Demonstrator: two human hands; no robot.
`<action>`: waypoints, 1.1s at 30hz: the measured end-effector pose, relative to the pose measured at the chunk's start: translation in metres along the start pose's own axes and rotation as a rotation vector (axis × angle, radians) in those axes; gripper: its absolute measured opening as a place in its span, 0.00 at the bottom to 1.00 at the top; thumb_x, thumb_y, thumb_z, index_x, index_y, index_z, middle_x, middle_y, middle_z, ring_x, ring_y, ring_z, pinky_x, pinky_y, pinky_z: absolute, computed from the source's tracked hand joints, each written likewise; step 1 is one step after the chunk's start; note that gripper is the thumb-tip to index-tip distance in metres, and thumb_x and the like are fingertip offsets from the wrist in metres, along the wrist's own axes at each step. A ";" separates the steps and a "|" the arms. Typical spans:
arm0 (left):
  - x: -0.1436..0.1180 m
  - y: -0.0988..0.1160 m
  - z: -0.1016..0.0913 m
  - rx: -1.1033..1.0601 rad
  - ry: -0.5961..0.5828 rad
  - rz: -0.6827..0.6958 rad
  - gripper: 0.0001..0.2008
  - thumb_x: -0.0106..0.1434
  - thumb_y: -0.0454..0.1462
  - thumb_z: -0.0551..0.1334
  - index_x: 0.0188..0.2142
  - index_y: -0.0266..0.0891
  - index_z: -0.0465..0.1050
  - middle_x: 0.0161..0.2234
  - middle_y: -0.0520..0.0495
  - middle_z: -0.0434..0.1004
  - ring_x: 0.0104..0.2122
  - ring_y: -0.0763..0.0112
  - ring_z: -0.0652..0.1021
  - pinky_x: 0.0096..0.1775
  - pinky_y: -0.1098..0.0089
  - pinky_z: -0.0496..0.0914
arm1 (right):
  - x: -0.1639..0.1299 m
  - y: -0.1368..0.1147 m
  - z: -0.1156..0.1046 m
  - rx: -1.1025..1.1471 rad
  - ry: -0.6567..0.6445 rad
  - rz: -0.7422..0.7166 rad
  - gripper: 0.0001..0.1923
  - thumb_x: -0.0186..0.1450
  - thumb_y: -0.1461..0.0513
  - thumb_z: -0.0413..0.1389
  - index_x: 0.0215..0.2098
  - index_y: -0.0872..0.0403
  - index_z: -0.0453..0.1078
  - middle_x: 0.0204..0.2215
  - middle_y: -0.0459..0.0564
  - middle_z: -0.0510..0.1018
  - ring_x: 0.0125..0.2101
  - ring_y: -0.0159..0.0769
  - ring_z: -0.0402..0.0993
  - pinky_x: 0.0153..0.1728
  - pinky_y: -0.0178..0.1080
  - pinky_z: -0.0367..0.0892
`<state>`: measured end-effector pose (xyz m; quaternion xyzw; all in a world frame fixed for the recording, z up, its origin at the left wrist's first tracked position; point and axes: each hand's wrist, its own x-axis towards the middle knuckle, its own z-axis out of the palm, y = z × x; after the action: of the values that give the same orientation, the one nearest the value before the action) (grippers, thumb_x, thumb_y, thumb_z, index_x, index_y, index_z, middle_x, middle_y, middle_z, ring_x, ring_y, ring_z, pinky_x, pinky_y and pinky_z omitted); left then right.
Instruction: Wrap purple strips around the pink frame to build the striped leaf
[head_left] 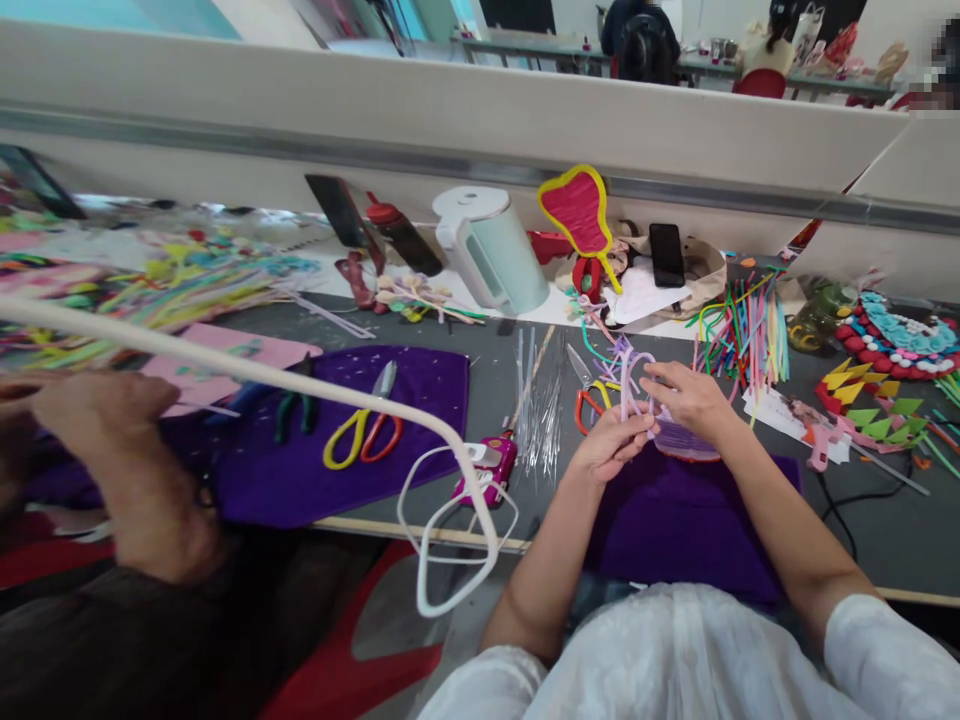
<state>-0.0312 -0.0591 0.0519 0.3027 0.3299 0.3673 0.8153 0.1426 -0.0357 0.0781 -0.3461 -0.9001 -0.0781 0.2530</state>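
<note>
The left hand (616,445) pinches bent lilac strips (630,385), strip count unclear, above 1 purple cloth (667,525). The right hand (691,402) has its fingertips at the same strips; whether they pinch cannot be determined. Left of the hands: 1 pair of orange-handled scissors (580,408), 1 pair of yellow-and-red-handled scissors (360,415). Beyond: 1 jug (514,255), 1 phone (667,255).

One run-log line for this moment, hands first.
left hand: holding lavender stems | right hand: at the same stems | below: purple cloth | nearby: orange-and-yellow-handled scissors
</note>
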 end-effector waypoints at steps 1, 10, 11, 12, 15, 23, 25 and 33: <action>-0.001 0.000 -0.002 0.011 0.012 0.015 0.19 0.46 0.38 0.73 0.34 0.32 0.70 0.23 0.51 0.74 0.11 0.91 0.55 0.12 0.82 0.41 | 0.002 -0.001 0.001 0.023 -0.015 0.007 0.16 0.66 0.69 0.49 0.51 0.53 0.70 0.51 0.57 0.74 0.50 0.40 0.71 0.45 0.41 0.72; -0.022 0.014 -0.048 0.091 0.433 0.319 0.20 0.45 0.40 0.73 0.36 0.33 0.72 0.23 0.50 0.74 0.15 0.85 0.64 0.14 0.82 0.47 | 0.024 -0.025 0.046 0.247 -0.004 0.504 0.17 0.68 0.65 0.46 0.53 0.54 0.67 0.44 0.56 0.76 0.45 0.38 0.73 0.47 0.40 0.69; -0.024 0.014 -0.055 0.106 0.478 0.356 0.20 0.46 0.41 0.73 0.36 0.33 0.72 0.23 0.51 0.74 0.15 0.85 0.64 0.14 0.82 0.48 | 0.028 -0.032 0.057 0.243 -0.120 0.518 0.16 0.68 0.64 0.48 0.53 0.54 0.67 0.44 0.56 0.75 0.45 0.39 0.72 0.46 0.40 0.68; -0.026 0.014 -0.062 0.126 0.512 0.379 0.20 0.46 0.42 0.72 0.36 0.33 0.72 0.22 0.52 0.73 0.14 0.86 0.63 0.14 0.82 0.48 | 0.030 -0.041 0.067 0.224 -0.233 0.534 0.17 0.67 0.63 0.50 0.53 0.55 0.67 0.45 0.57 0.75 0.46 0.41 0.72 0.46 0.41 0.68; -0.028 0.009 -0.077 0.183 0.562 0.411 0.20 0.48 0.44 0.71 0.36 0.33 0.73 0.20 0.54 0.70 0.13 0.86 0.59 0.15 0.80 0.47 | 0.038 -0.065 0.096 0.124 -0.456 0.557 0.22 0.64 0.60 0.55 0.54 0.61 0.64 0.45 0.64 0.73 0.47 0.48 0.70 0.47 0.46 0.67; -0.019 -0.004 -0.088 0.370 0.703 0.479 0.17 0.52 0.45 0.65 0.36 0.34 0.74 0.19 0.55 0.68 0.15 0.82 0.61 0.18 0.78 0.51 | 0.041 -0.058 0.118 0.218 -0.358 0.703 0.27 0.61 0.70 0.51 0.59 0.58 0.61 0.47 0.62 0.73 0.45 0.42 0.72 0.46 0.43 0.67; -0.015 -0.004 -0.090 0.401 0.748 0.486 0.16 0.52 0.44 0.65 0.36 0.34 0.74 0.19 0.54 0.69 0.16 0.80 0.64 0.19 0.77 0.53 | 0.035 -0.048 0.115 0.430 -0.230 0.778 0.26 0.58 0.68 0.54 0.56 0.53 0.64 0.41 0.53 0.76 0.39 0.38 0.73 0.44 0.42 0.68; 0.007 -0.002 -0.098 0.506 0.771 0.547 0.12 0.51 0.41 0.63 0.33 0.35 0.74 0.22 0.52 0.72 0.19 0.76 0.68 0.23 0.74 0.61 | -0.006 -0.054 0.060 1.810 0.047 0.982 0.28 0.53 0.55 0.65 0.50 0.52 0.67 0.24 0.42 0.69 0.19 0.24 0.61 0.15 0.27 0.59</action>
<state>-0.1014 -0.0299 -0.0106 0.4076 0.5928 0.5598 0.4111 0.0865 -0.0610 0.0249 -0.3538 -0.3761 0.7344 0.4405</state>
